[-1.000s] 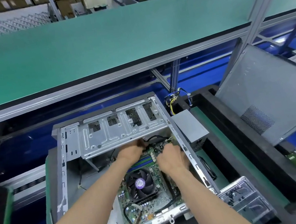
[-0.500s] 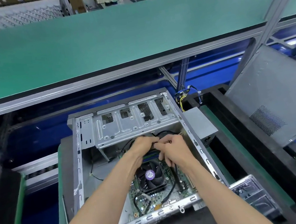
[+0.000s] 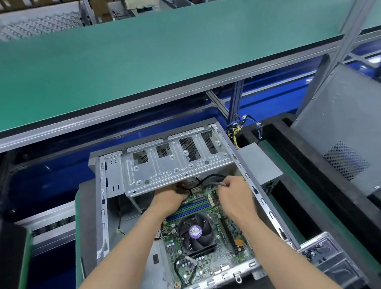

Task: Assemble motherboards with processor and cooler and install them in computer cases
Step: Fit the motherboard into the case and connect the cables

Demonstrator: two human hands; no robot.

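Observation:
An open silver computer case (image 3: 102, 208) lies flat before me. Inside it sits a green motherboard (image 3: 225, 246) with blue memory slots and a black cooler fan (image 3: 197, 233) with a purple label. Both hands reach in under the drive cage (image 3: 175, 164). My left hand (image 3: 170, 198) grips a black cable bundle (image 3: 205, 180) near the board's far edge. My right hand (image 3: 236, 194) pinches the end of a thin cable there. The fingertips are partly hidden.
A grey power supply (image 3: 259, 166) with yellow and blue wires (image 3: 239, 129) sits right of the case. A grey side panel (image 3: 357, 133) leans at right. A clear parts tray (image 3: 326, 255) lies near right. A green shelf (image 3: 145, 56) overhangs the far side.
Both hands stayed under the drive cage. The hands, close together half a second ago, have moved apart, pulling the black cable out between them.

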